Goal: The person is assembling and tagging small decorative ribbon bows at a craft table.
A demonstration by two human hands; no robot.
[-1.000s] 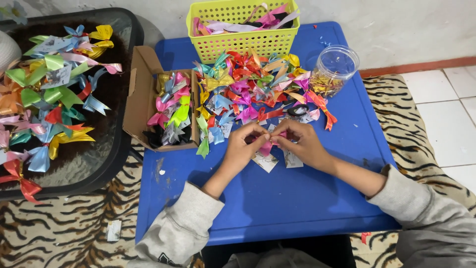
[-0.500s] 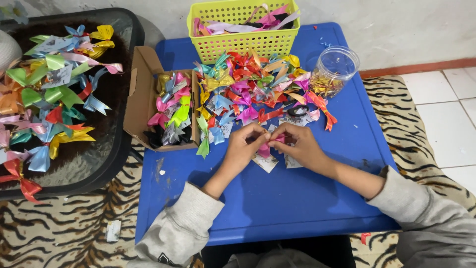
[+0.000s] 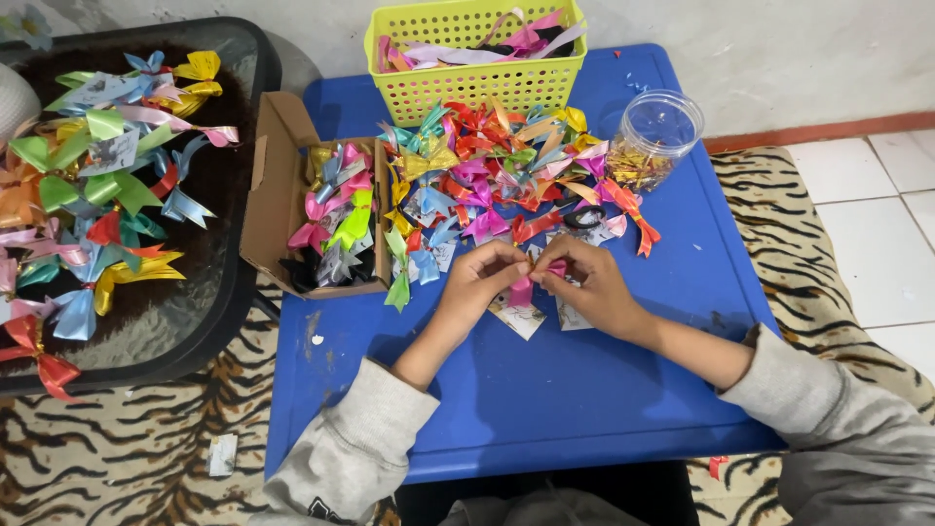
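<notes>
Pink ribbon bow [image 3: 523, 289] pinched btwn both hands over the blue table [image 3: 545, 409]. Head view: left hand [image 3: 484, 278] fingers closed on bow's left side, right hand [image 3: 584, 282] closed on its right, hands nearly touching. Small paper cards [image 3: 519, 319] lie just under them. Pile of coloured bows [image 3: 497, 166] just beyond the hands; cardboard box [image 3: 278, 195] w/ more bows to left; yellow basket [image 3: 477, 78] further back; clear jar [image 3: 654, 136] beyond right hand.

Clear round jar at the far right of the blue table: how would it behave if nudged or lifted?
The clear jar is probably light: thin see-through walls, open top, with only a low layer of small gold bits. It stands upright on a wide base, so a nudge would likely slide it on the smooth blue table rather than tip it. If tipped, it would spill and could roll.
</notes>
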